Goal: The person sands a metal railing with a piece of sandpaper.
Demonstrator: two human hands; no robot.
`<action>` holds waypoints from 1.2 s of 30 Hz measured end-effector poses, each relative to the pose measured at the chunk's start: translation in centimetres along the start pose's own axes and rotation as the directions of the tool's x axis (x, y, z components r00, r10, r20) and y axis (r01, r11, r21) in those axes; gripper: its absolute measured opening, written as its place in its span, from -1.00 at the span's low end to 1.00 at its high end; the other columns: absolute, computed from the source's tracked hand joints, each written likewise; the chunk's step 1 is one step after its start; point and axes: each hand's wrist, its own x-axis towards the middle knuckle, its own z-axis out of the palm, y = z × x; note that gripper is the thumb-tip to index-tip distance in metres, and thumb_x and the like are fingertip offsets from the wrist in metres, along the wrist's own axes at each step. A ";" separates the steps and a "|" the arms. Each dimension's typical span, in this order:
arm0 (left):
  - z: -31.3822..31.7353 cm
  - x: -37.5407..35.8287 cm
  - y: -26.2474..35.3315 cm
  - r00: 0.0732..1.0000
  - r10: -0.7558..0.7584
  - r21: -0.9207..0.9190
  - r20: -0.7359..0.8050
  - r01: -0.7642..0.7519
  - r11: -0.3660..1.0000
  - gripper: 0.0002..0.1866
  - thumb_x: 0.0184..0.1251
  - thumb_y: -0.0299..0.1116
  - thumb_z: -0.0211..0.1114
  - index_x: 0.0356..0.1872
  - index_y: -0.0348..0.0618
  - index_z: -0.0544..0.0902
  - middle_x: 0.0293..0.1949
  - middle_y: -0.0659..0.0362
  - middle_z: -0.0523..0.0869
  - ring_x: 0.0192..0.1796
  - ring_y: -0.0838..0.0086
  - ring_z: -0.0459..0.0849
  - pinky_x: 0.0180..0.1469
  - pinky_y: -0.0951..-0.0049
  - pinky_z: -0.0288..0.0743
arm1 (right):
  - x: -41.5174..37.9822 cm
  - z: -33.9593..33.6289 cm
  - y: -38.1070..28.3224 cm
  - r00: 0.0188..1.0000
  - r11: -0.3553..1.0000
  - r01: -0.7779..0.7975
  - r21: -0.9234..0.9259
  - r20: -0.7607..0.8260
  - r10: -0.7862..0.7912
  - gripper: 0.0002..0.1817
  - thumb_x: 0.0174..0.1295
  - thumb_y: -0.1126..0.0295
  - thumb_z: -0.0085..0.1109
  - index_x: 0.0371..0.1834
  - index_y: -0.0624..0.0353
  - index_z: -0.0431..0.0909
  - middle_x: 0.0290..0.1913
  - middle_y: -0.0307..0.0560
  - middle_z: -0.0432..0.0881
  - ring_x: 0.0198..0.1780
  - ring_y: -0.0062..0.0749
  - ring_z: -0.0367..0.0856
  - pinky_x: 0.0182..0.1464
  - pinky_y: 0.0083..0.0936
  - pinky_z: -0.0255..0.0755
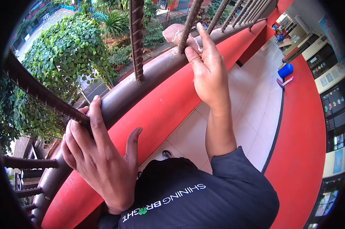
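Observation:
My left hand point(100, 160) rests on the brown metal rail point(121, 95) at the foot of a ridged upright bar point(46, 89). Its index finger lies on one side of the bar and the other fingers on the far side, with the thumb stretched apart. Farther along, my right hand point(210, 72) is at another upright bar point(186, 28), thumb and index finger around a pinkish cloth point(173, 33) with a ragged white edge. The cloth passes behind that bar, just above the rail. My right hand's other fingers are mostly hidden.
Below the rail runs a red ledge point(161, 103). More ridged bars point(137, 42) stand along the rail, with leafy shrubs point(62, 57) beyond. A tiled walkway point(252, 95) lies to the right, with a blue bin point(285, 70) by the red wall point(306, 133).

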 end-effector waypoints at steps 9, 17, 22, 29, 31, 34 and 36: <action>-0.2 0.0 0.1 1.000 -0.006 0.026 0.018 0.005 1.000 -0.07 0.13 0.13 0.56 0.55 0.08 0.46 0.32 -0.07 0.53 0.38 -0.05 0.46 0.50 -0.08 0.20 | -1.0 0.4 -1.8 0.994 0.880 0.107 -0.463 0.033 -0.103 -0.16 0.47 0.65 0.04 0.77 0.10 -0.08 0.13 0.25 0.77 0.11 0.23 0.76 0.09 -0.17 0.69; 0.3 -0.1 0.1 1.000 0.017 0.015 -0.025 -0.016 1.000 -0.10 0.16 0.16 0.54 0.54 0.12 0.47 0.29 -0.09 0.54 0.36 -0.06 0.48 0.48 -0.09 0.20 | -1.5 0.4 -2.6 0.973 0.747 0.219 -0.628 0.086 -0.213 0.00 0.35 0.65 0.10 0.80 -0.11 -0.17 -0.36 0.20 0.75 -0.38 0.22 0.75 -0.38 0.07 0.54; 0.5 -0.1 -0.2 0.998 0.034 0.024 -0.055 -0.033 0.999 -0.10 0.18 0.18 0.53 0.54 0.13 0.47 0.29 -0.10 0.53 0.36 -0.08 0.48 0.48 -0.08 0.21 | -3.1 1.0 -3.7 0.984 0.735 0.176 -0.654 0.098 -0.149 0.06 0.31 0.65 0.10 0.81 -0.17 -0.23 -0.51 0.22 0.63 -0.49 0.21 0.66 -0.44 0.09 0.44; 0.5 -0.3 -0.6 0.993 0.079 0.014 -0.089 -0.078 0.997 -0.10 0.11 0.02 0.62 0.52 0.08 0.48 0.25 -0.09 0.53 0.37 0.01 0.48 0.45 -0.04 0.22 | -2.5 -1.7 -2.9 0.924 0.585 0.379 -0.717 0.257 -0.283 0.17 0.15 0.72 0.05 0.80 -0.37 -0.20 -0.39 0.20 0.69 -0.45 0.23 0.66 -0.36 0.13 0.52; 0.5 -0.3 -0.6 0.992 0.081 0.006 -0.098 -0.081 0.997 -0.09 0.11 0.02 0.62 0.52 0.08 0.48 0.25 -0.09 0.53 0.37 0.01 0.48 0.45 -0.04 0.22 | -3.8 -4.2 -2.1 0.940 0.687 0.322 -0.651 0.133 -0.314 0.04 0.30 0.62 0.08 0.81 -0.25 -0.16 -0.25 0.11 0.78 -0.35 0.04 0.77 -0.32 -0.02 0.63; 0.4 -0.3 -0.6 0.991 0.084 -0.001 -0.102 -0.084 0.996 -0.10 0.12 0.03 0.61 0.53 0.08 0.48 0.24 -0.09 0.53 0.38 0.01 0.47 0.46 -0.04 0.21 | -6.0 -8.2 1.9 0.956 0.864 0.139 -0.484 -0.163 -0.245 -0.10 0.44 0.60 0.00 0.81 0.00 -0.17 -0.12 0.09 0.84 -0.18 -0.23 0.86 -0.19 -0.20 0.69; 0.4 -0.3 -0.5 0.993 0.076 0.011 -0.088 -0.075 0.997 -0.10 0.13 0.04 0.60 0.53 0.08 0.48 0.24 -0.09 0.53 0.37 0.00 0.47 0.45 -0.04 0.22 | -8.5 -10.1 4.6 0.941 0.914 -0.100 -0.393 -0.337 -0.042 -0.18 0.48 0.61 -0.14 0.79 0.16 -0.16 -0.12 0.03 0.85 -0.11 -0.37 0.84 -0.26 -0.38 0.62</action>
